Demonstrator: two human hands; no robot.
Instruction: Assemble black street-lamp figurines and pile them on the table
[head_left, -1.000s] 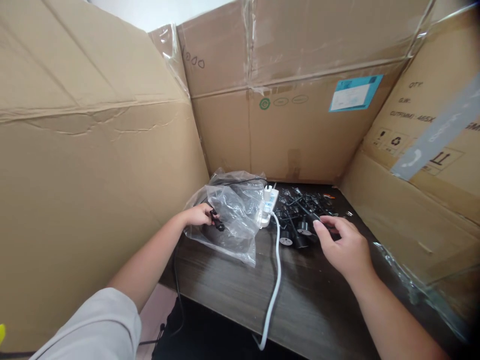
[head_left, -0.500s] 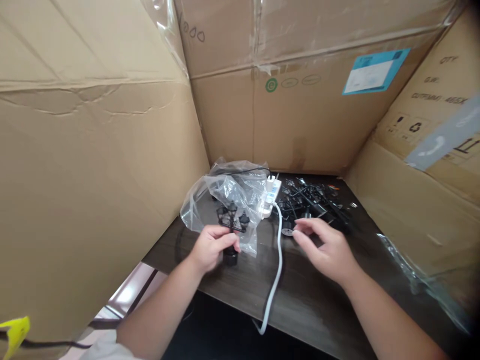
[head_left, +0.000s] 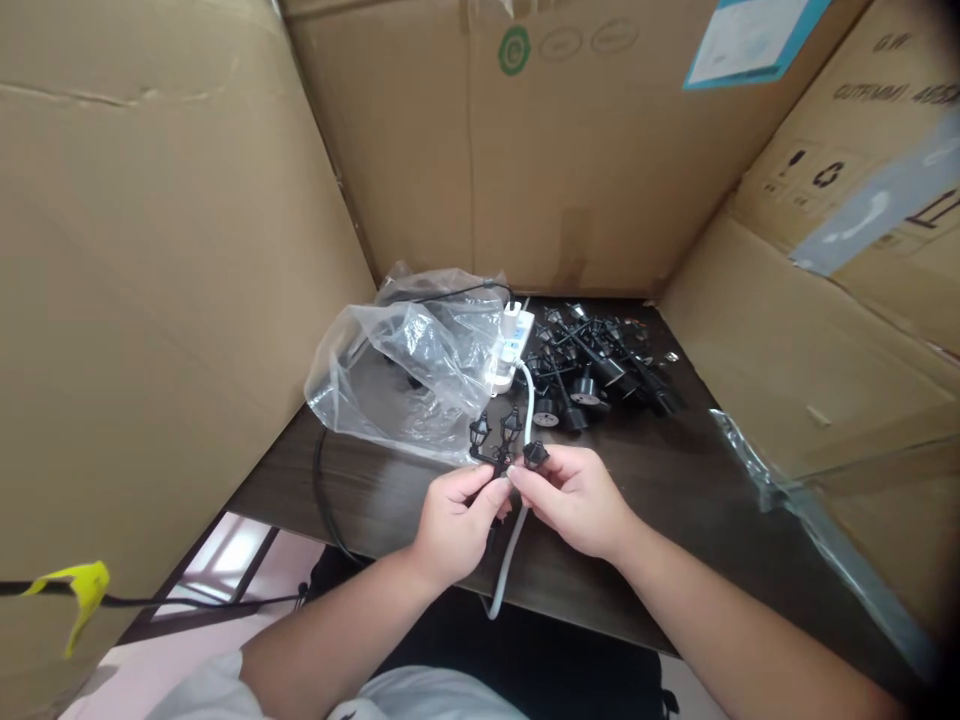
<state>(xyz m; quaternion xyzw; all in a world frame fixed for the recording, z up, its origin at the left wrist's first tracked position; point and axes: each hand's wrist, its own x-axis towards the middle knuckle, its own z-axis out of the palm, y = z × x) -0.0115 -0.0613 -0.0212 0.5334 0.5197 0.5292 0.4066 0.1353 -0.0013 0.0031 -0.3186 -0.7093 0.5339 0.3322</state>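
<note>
One cardboard wall (head_left: 165, 300) fills the left side. Near its foot, a yellow tag (head_left: 88, 590) hangs on a thin black cord (head_left: 202, 602). Further right, a second black cable (head_left: 319, 480) drops over the near edge of the dark desk (head_left: 667, 490). A clear plastic bag (head_left: 420, 350) lies crumpled on the desk's left part, toward the far cardboard wall (head_left: 420, 130).

At the near middle, the left hand (head_left: 457, 525) grips a black lamp post (head_left: 504, 455), thumb and fingers closed around it below its lanterns. The lamp post is above the desk's near part, its three lanterns uppermost. Behind it, a white power strip (head_left: 517, 335) sits at the bag's right edge, and a white cable (head_left: 529, 395) runs from it to the near edge. The right hand (head_left: 581, 500) pinches the same lamp post beside its rightmost lantern.

Right of the strip, a pile of black lamp posts (head_left: 589, 360) lies tangled on the desk's far part. The right cardboard wall (head_left: 832, 350) carries a grey tape strip (head_left: 885, 205) and printed symbols.
</note>
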